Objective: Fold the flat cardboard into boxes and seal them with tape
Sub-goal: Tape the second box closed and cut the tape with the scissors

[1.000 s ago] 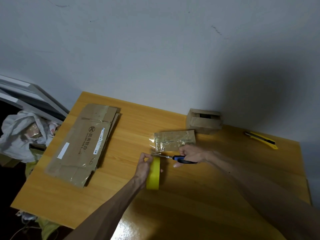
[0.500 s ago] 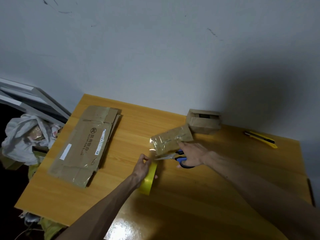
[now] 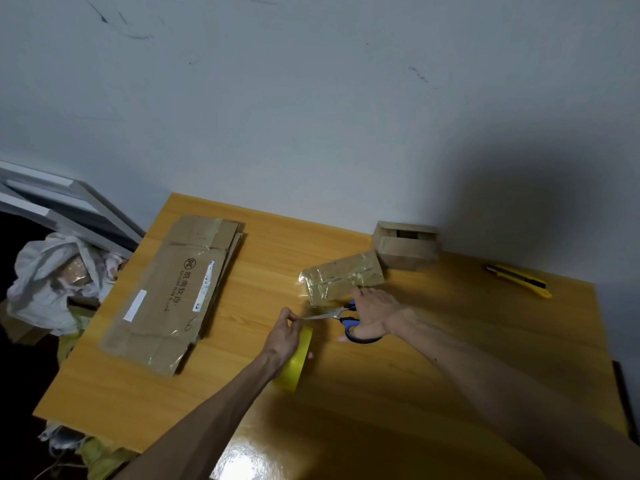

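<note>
My left hand (image 3: 285,336) grips a yellow roll of tape (image 3: 297,360) standing on edge on the table, thumb and forefinger pinching the tape's free end. My right hand (image 3: 372,315) holds blue-handled scissors (image 3: 341,318), their blades pointing left at the stretched tape strip. A small taped cardboard box (image 3: 343,277) lies just beyond the scissors, tilted, its shiny tape catching the light. A stack of flat cardboard (image 3: 176,292) lies at the table's left.
An open-topped small cardboard box (image 3: 405,244) stands against the wall. A yellow utility knife (image 3: 519,280) lies at the far right. The wooden table (image 3: 450,341) has glare near its front edge. A white bag of clutter (image 3: 55,278) sits off the left side.
The small taped box has swung round to a tilt and shifted slightly toward the wall. My right hand with the scissors moved a little right; the tape roll leaned over under my left hand.
</note>
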